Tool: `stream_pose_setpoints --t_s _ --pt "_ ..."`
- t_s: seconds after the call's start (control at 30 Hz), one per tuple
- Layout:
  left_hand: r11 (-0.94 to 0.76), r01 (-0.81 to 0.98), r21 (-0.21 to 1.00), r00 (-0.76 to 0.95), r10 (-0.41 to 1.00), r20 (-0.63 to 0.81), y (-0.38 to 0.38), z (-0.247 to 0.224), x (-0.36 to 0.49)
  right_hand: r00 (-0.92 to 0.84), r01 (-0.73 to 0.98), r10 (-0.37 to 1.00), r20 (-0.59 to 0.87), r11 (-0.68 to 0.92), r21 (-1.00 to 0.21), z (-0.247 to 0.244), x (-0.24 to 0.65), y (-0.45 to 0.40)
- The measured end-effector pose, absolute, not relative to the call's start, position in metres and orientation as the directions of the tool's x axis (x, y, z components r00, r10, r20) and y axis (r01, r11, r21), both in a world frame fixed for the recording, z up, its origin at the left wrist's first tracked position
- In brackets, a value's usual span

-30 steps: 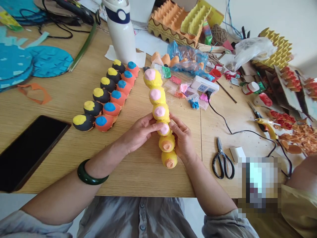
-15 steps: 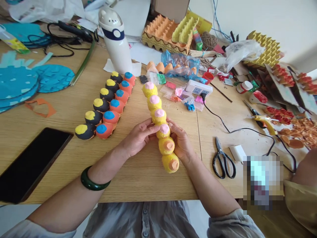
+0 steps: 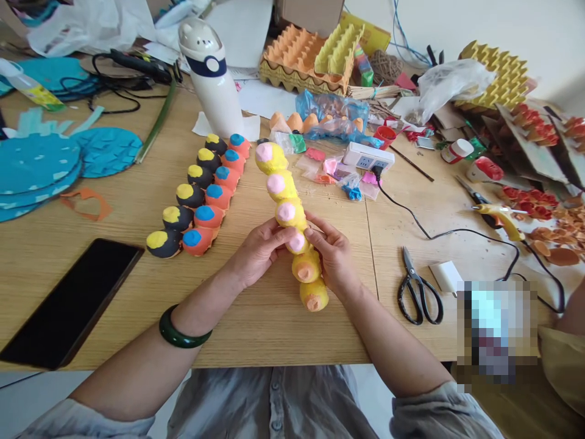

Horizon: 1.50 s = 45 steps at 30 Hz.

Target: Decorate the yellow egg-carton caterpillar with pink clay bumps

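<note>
Grip: we clasped the yellow egg-carton strip (image 3: 286, 210) at its middle, our left hand (image 3: 260, 253) and right hand (image 3: 331, 256) closed on it from either side.
Risk: squeezing harder could have dented the soft pulp cups or split a joint between them.
Surface: a wooden table (image 3: 114, 292) lay beneath the strip, with painted cups (image 3: 218, 196) to its left and scissors (image 3: 408, 262) to its right.
Room: egg trays (image 3: 286, 52) and a white wall (image 3: 434, 18) stood beyond it.

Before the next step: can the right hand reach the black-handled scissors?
Probably yes: the scissors lie on the tabletop right of the right hand, nothing between them. But it is holding the yellow egg-carton chain, so it would likely let go first.
</note>
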<state>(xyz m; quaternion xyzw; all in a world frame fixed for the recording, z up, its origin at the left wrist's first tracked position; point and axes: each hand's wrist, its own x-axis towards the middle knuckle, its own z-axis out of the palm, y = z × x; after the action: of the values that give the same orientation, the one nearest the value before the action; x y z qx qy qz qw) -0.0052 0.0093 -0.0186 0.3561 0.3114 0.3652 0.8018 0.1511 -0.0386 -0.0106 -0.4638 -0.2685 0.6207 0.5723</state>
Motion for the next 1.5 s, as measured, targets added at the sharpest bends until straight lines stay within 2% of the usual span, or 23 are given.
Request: stream_pose_setpoints --t_s 0.2,0.4,0.67,0.9,1.13,1.37,1.5 --pt "0.465 -0.291 0.836 0.521 0.81 -0.269 0.01 -0.018 -0.007 0.08 -0.418 0.967 -0.24 -0.187 -0.889 -0.011 0.148 -0.04" --pt "0.359 -0.236 0.903 0.469 0.856 -0.218 0.006 -0.018 -0.005 0.069 -0.419 0.96 -0.272 -0.219 -0.881 -0.018 0.146 -0.039" --pt "0.346 -0.244 0.906 0.551 0.818 -0.164 0.006 -0.016 -0.006 0.094 -0.534 0.933 -0.348 -0.248 -0.808 -0.013 0.15 -0.035" --pt "0.259 -0.185 0.948 0.49 0.86 -0.14 0.004 -0.018 -0.003 0.061 -0.561 0.924 -0.378 -0.281 -0.779 -0.009 0.153 -0.034" --pt "0.307 -0.203 0.93 0.522 0.837 -0.162 0.007 -0.017 -0.006 0.02 -0.616 0.901 -0.433 -0.33 -0.715 -0.012 0.156 -0.032" --pt "0.29 -0.215 0.933 0.478 0.864 -0.158 0.008 -0.014 -0.003 0.029 -0.631 0.904 -0.426 -0.314 -0.71 -0.013 0.157 -0.031" --pt "0.321 -0.266 0.909 0.48 0.862 -0.164 0.008 -0.014 -0.001 0.085 -0.593 0.901 -0.425 -0.298 -0.749 -0.021 0.158 -0.03"
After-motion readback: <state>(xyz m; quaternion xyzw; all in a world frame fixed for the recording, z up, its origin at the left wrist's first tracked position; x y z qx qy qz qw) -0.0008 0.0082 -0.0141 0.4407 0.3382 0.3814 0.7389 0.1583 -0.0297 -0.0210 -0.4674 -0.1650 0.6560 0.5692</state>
